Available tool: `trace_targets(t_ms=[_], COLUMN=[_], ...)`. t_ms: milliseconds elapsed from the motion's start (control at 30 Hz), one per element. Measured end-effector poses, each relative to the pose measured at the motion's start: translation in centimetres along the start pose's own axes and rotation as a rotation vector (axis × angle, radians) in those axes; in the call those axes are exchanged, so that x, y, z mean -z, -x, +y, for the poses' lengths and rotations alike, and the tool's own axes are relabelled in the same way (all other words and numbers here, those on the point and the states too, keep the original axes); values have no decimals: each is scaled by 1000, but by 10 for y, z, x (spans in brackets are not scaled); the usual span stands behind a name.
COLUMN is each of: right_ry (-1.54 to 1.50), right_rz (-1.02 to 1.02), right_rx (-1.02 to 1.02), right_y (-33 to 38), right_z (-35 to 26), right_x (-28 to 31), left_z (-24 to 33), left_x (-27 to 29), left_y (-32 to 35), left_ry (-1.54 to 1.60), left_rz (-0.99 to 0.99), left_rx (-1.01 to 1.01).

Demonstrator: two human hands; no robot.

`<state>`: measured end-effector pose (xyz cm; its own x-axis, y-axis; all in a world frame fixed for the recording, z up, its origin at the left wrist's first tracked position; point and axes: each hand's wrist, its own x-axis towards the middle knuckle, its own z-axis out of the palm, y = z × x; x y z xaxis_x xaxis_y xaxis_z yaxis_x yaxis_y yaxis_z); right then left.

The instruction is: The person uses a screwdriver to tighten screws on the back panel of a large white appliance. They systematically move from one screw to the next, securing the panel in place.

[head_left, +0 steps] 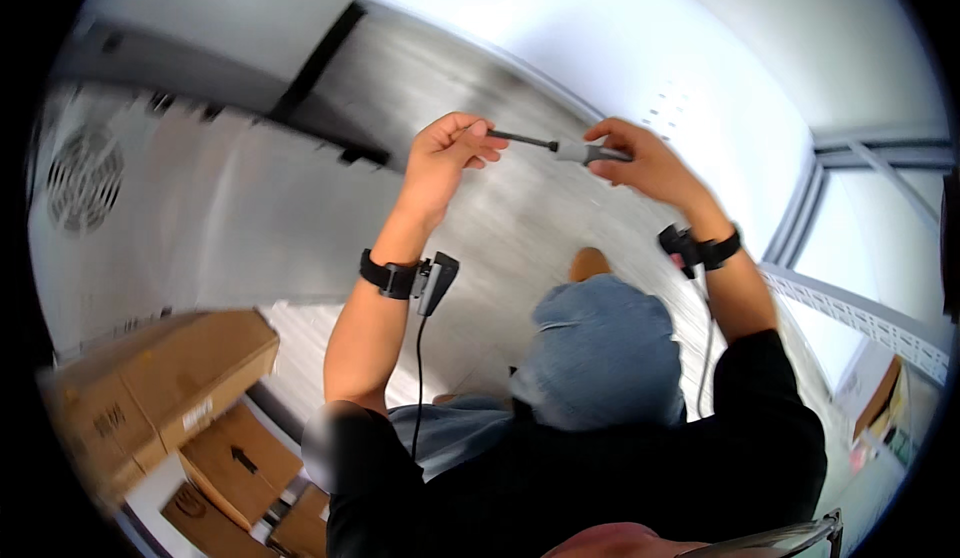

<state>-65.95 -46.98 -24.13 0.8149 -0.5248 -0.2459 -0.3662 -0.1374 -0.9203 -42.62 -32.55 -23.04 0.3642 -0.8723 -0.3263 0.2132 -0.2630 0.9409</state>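
Observation:
A screwdriver (526, 141) with a dark, thin shaft and a grey handle lies nearly level between my two hands, above the floor. The handle is gripped by my right hand (648, 165), its fingers curled around the far end. At the shaft's other end, the thumb and fingers of my left hand (452, 150) are pinched together. Those fingers hide the tip, so I cannot make out whether a bit or a screw is there.
A metal cabinet panel (300, 223) with a round vent stands at left, beside a black frame bar (325, 58). Cardboard boxes (190, 368) are stacked at lower left. A white perforated panel (700, 88) rises beyond my right hand; a metal rack (860, 318) stands at right.

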Motion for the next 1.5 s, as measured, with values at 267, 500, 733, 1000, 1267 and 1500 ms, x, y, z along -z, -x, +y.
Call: trace_targets(t_ms=[267, 500, 733, 1000, 1267, 1500], right_ry=[-660, -870, -892, -867, -796, -588], right_rz=[345, 695, 825, 841, 786, 499], right_rx=[-201, -304, -372, -389, -344, -247], right_y=[77, 111, 107, 106, 89, 27], right_z=[141, 199, 198, 191, 182, 145], right_x=[9, 17, 32, 51, 60, 49], left_z=[-52, -93, -94, -104, -68, -37], left_x=[-130, -216, -270, -283, -251, -134], left_y=[-102, -179, -240, -254, -229, -161], left_ry=[-233, -862, -1251, -1400, -649, -44], left_rz=[-299, -257, -141, -176, -111, -12], left_rx=[118, -470, -610, -579, -124, 212])
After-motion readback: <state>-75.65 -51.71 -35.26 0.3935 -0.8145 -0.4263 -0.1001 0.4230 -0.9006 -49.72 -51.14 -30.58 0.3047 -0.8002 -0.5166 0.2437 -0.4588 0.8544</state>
